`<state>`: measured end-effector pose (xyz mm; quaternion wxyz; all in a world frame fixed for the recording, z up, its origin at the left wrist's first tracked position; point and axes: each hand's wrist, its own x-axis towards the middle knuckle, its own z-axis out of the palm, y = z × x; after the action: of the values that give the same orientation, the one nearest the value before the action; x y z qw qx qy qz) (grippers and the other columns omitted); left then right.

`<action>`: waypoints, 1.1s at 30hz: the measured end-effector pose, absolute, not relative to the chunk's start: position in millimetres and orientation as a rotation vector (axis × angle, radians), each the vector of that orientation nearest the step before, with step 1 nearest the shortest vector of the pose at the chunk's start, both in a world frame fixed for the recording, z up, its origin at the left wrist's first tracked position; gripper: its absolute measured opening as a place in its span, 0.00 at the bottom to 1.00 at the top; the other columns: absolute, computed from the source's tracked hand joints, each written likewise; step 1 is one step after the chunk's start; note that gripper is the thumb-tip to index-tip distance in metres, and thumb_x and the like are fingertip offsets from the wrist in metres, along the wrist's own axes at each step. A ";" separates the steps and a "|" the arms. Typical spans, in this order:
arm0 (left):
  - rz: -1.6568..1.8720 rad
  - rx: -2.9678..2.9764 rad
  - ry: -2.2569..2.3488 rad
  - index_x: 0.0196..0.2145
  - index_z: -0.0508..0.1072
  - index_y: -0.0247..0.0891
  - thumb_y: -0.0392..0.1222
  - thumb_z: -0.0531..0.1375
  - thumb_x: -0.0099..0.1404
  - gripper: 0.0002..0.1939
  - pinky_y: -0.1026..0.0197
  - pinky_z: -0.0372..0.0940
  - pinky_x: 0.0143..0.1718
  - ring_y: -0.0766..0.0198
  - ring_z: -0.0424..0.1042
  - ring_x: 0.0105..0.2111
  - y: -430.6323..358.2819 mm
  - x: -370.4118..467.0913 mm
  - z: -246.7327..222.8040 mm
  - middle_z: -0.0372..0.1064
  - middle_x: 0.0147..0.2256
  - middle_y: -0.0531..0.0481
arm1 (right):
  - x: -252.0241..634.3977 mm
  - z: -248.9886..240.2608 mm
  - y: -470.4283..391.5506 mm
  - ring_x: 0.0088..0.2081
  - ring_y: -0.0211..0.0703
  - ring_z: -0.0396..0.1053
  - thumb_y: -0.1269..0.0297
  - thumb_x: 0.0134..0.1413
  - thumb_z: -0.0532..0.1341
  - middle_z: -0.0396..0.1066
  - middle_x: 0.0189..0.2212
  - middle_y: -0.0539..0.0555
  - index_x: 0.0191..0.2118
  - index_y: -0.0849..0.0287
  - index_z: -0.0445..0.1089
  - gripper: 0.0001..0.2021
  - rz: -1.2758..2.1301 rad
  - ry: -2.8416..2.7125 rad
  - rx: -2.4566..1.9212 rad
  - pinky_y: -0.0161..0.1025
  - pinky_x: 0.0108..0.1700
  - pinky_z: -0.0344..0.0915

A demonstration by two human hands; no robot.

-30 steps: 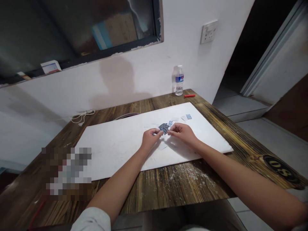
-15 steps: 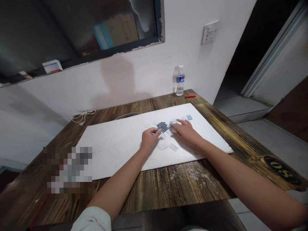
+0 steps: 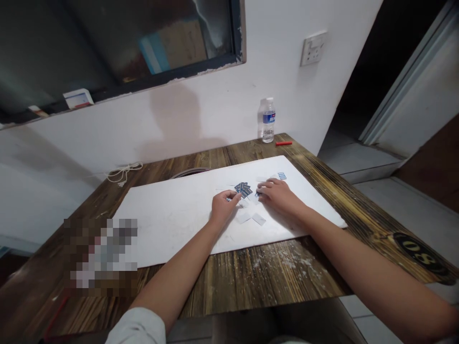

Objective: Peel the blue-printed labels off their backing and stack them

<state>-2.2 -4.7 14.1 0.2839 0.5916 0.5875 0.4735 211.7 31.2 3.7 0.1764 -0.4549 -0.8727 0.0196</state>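
Note:
My left hand (image 3: 225,205) is closed at the middle of the white board (image 3: 172,215), its thumb and fingers pinching a fanned bunch of small dark striped cards (image 3: 244,189). To the right of the bunch, my right hand (image 3: 278,195) has its fingers bent down together over a small blue-edged piece (image 3: 257,194), mostly hidden under the fingertips. Pale blank pieces (image 3: 258,219) lie on the board in front of the hands. Beyond my right hand lies a blue-and-white striped piece (image 3: 282,176).
A water bottle (image 3: 268,122) and a red stick (image 3: 284,143) are at the table's back right. A white cable (image 3: 124,173) lies at the back left. A pixelated patch covers the board's left front corner.
My right hand has shifted slightly to the right and its fingers have drawn in around the small piece. My left hand and its cards have hardly moved.

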 end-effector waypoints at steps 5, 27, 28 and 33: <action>1.258 1.617 1.572 0.24 0.77 0.36 0.47 0.64 0.53 0.11 0.62 0.65 0.33 0.63 0.71 0.29 -5.0 -2.6 13.9 0.74 0.26 0.49 | 222.3 16.1 34.7 0.47 0.52 0.64 0.68 0.57 0.58 0.74 0.44 0.54 0.39 0.52 0.78 0.10 0.160 -2.533 -1.302 0.46 0.44 0.56; 1.232 1.653 1.555 0.25 0.77 0.36 0.47 0.64 0.54 0.11 0.62 0.65 0.35 0.63 0.71 0.29 -3.8 -3.8 9.5 0.74 0.26 0.50 | 218.3 11.3 35.2 0.49 0.58 0.61 0.53 0.42 0.71 0.68 0.46 0.59 0.40 0.52 0.76 0.17 0.342 -2.444 -1.613 0.45 0.42 0.60; 1.231 1.653 1.557 0.25 0.77 0.36 0.48 0.63 0.55 0.11 0.62 0.65 0.34 0.63 0.71 0.29 -3.9 -3.8 9.7 0.74 0.26 0.50 | 217.8 10.8 35.2 0.50 0.58 0.61 0.53 0.42 0.71 0.68 0.46 0.59 0.39 0.52 0.76 0.16 0.358 -2.429 -1.630 0.45 0.42 0.60; 1.231 1.649 1.564 0.25 0.77 0.36 0.48 0.64 0.54 0.11 0.61 0.66 0.34 0.63 0.71 0.29 -5.4 -3.0 12.1 0.74 0.26 0.50 | 217.6 12.3 34.4 0.51 0.60 0.60 0.53 0.41 0.71 0.68 0.46 0.57 0.36 0.51 0.76 0.14 0.397 -2.404 -1.668 0.48 0.43 0.60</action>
<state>-3.0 -5.4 12.1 0.2746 0.6135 0.5818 0.4580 217.6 34.4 12.3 0.0943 -0.5625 -0.8104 0.1338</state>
